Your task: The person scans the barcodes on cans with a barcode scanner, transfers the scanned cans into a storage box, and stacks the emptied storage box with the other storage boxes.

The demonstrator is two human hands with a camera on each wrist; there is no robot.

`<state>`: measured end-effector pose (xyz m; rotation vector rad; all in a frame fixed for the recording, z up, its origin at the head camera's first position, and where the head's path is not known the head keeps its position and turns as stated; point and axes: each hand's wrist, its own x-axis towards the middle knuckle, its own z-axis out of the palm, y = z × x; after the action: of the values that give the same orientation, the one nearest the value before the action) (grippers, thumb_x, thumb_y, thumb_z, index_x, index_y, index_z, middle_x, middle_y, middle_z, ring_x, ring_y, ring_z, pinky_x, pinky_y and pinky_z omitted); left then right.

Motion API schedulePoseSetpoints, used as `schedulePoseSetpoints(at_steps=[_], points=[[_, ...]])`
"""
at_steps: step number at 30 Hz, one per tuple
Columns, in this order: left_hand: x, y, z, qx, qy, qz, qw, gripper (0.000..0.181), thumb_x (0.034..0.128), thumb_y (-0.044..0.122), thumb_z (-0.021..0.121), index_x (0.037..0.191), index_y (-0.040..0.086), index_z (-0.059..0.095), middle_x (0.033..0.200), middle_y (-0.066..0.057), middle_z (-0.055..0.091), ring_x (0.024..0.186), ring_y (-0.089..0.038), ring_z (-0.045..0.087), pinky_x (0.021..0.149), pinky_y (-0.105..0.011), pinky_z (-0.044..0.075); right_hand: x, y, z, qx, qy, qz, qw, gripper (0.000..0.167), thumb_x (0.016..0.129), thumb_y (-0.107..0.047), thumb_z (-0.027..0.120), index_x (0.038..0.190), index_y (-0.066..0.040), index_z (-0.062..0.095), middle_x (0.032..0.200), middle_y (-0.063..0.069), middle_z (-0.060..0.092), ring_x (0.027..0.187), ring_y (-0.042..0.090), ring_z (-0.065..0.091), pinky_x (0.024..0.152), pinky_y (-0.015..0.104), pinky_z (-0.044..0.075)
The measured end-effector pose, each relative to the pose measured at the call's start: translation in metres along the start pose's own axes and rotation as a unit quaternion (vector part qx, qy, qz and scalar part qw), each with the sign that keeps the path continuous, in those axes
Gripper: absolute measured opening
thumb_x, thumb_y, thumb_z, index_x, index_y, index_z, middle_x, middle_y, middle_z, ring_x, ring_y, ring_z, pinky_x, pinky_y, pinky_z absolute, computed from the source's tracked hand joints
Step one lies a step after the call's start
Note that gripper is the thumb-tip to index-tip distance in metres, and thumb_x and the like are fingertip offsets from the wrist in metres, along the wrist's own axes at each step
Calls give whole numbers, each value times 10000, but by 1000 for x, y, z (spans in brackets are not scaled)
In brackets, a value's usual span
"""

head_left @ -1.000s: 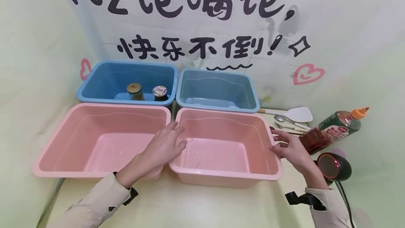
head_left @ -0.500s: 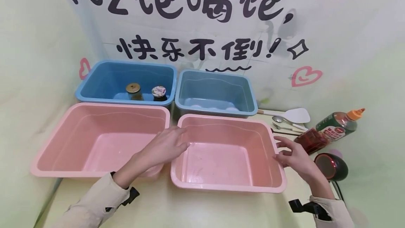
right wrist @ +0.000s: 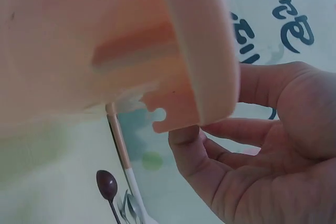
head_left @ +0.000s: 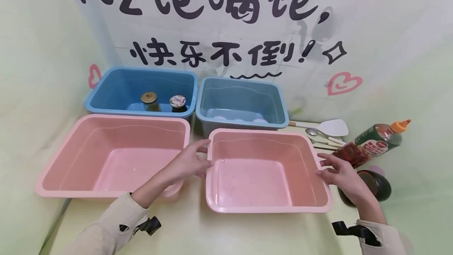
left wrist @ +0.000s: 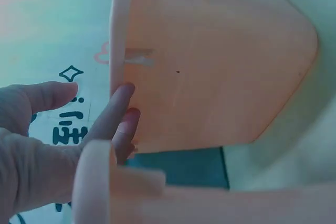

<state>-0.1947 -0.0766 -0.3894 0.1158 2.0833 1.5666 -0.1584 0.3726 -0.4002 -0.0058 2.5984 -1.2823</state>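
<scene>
In the head view both hands are at the short sides of the right-hand pink plastic tub (head_left: 269, 210). My left hand (head_left: 189, 162) is at its left rim. The left wrist view shows fingers (left wrist: 126, 95) against the outer wall under the rim and the thumb on the rim's other side. My right hand (head_left: 343, 176) holds the right rim; in the right wrist view curled fingers (right wrist: 189, 150) reach under it. The tub looks slightly raised and tilted, though its underside is hidden. A second pink tub (head_left: 113, 194) stands just left, close under my left wrist.
Behind stand a darker blue tub (head_left: 141, 114) with two lidded jars (head_left: 149, 100) and a lighter blue tub (head_left: 244, 124). To the right lie a white spatula (head_left: 336, 128), a spoon (head_left: 312, 132), a sauce bottle (head_left: 376, 141) and a black rounded device (head_left: 382, 188).
The right pink tub has shifted right and towards me, away from the left pink tub and the light blue one. Both hands have moved right with it.
</scene>
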Motion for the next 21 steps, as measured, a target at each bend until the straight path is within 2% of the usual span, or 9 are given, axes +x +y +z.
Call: schedulePoseSetpoints(at_steps=[3, 7, 10, 16, 21], points=[[-3, -3, 5, -599, -141, -384, 9974, 780, 912, 87, 681, 1568, 123, 260, 1443, -247, 439, 985, -358, 713, 725, -450, 623, 0, 3, -3, 146, -116, -15, 9998, 643, 932, -94, 653, 1481, 64, 357, 1141, 190, 566, 813, 72, 668, 689, 289, 593], [-11, -6, 12, -1025, -116, -746, 9919, 839, 895, 61, 692, 1581, 168, 221, 1347, -229, 455, 934, -325, 707, 709, -472, 620, 0, 8, -7, 278, -369, -81, 9989, 660, 947, -113, 646, 1502, 45, 325, 1114, 121, 573, 856, 78, 666, 703, 300, 599], [-16, -8, 17, -1043, -211, -701, 9918, 866, 871, 33, 701, 1581, 150, 220, 1264, -230, 466, 890, -280, 692, 711, -488, 618, 1, 11, -9, 370, -490, -119, 9980, 657, 953, -103, 642, 1505, 38, 313, 1094, 105, 587, 858, 87, 671, 702, 304, 604], [-25, -17, 29, -1206, -332, -730, 9895, 865, 854, -28, 674, 1570, 72, 200, 1139, -233, 467, 882, -296, 680, 664, -493, 618, 2, 15, -10, 520, -655, -77, 9965, 662, 957, -93, 640, 1511, 31, 299, 1075, 61, 594, 847, 114, 678, 711, 310, 609], [-24, -25, 36, -1471, -377, -309, 9879, 802, 861, -55, 609, 1551, 19, 206, 1049, -204, 478, 827, -268, 658, 645, -450, 623, 1, 16, -11, 513, -535, -338, 9967, 633, 948, -59, 640, 1490, 47, 331, 1052, 9, 578, 812, 116, 660, 677, 287, 598]])
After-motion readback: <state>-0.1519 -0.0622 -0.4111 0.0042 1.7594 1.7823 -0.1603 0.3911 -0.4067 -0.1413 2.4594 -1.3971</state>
